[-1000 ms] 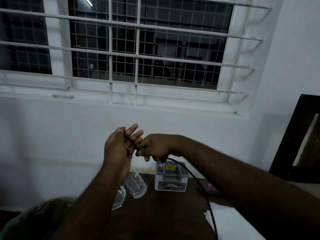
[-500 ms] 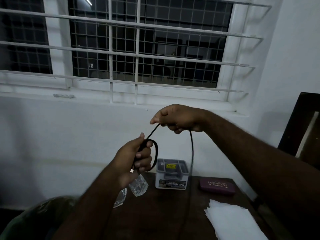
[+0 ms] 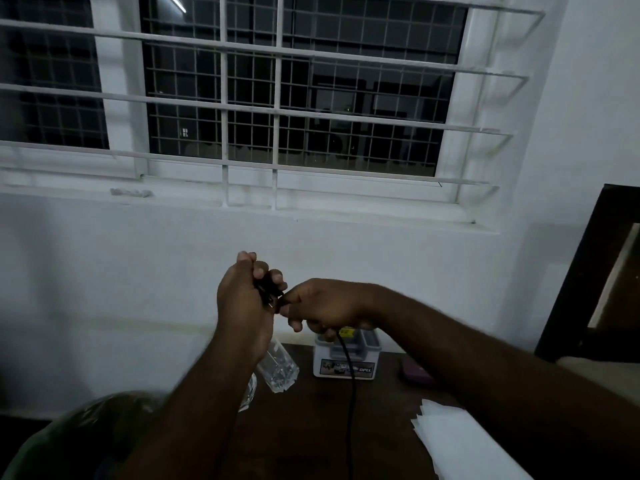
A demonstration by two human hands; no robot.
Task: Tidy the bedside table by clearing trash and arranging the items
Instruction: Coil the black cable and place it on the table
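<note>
Up above the dark brown wooden surface (image 3: 311, 427), both hands meet in front of the white wall. The left hand (image 3: 242, 306) has its fingers curled round a small bundle of thin black cable (image 3: 268, 291), gripping the coiled part in its palm. The right hand (image 3: 322, 306) pinches the same cable just beside the bundle, its fingers closed on it, and a loose length hangs from under that hand straight down past the surface's near edge.

At the back of the surface stands a small white and grey plastic organiser box (image 3: 344, 358) with open compartments on top and a yellow label; what lies in the compartments is too dim to tell. Left of it, a clear plastic pouch (image 3: 278, 370) stands tilted, holding small pale bits that cannot be made out. A clear glass vessel (image 3: 249, 393) is partly hidden behind the left forearm. Right of the box lies a flat maroon case (image 3: 415, 374), and nearer, a stack of white paper sheets (image 3: 460, 445).
</note>
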